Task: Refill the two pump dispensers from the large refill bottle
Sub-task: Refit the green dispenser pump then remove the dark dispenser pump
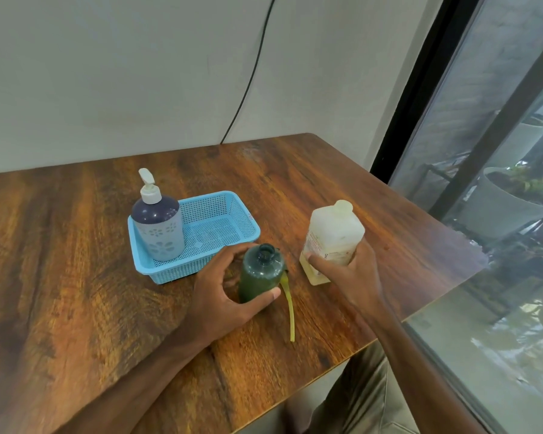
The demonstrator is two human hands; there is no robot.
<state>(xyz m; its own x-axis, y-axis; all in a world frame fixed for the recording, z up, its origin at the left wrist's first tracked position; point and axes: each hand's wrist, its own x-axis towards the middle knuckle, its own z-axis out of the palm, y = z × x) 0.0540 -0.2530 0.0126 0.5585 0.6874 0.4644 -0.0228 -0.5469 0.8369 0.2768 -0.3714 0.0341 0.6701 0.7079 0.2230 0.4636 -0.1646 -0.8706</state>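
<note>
near the front edge of the wooden table (76,245), i am wrapping my left hand (220,292) around the green dispenser bottle (261,272), thumb on its near side and fingers curling behind it. its neck is standing open, and its pump tube (289,303) is lying on the wood just right of it, the pump head mostly hidden behind the bottle. my right hand (345,270) is clamping the large refill bottle (333,239) by its lower half, just to the right and apart from the green one. whether it is resting on the table or lifting off, i cannot tell. its cap looks to be on, though blur is softening it.

farther left, the blue and white pump dispenser (159,227) is standing in the left end of the blue mesh basket (235,227), pump in place, so i am judging that one not yet opened.

the risks i am weighing: the green neck is narrow and the refill bottle is wide and heavy, so tipping it fast would be sending liquid over the shoulder and onto the wood. if the cap is on, twisting it one-handed could be jerking the bottle. my left grip is sitting low, so a knock at the neck could be toppling it. the wet tube could be rolling toward the near edge.
</note>
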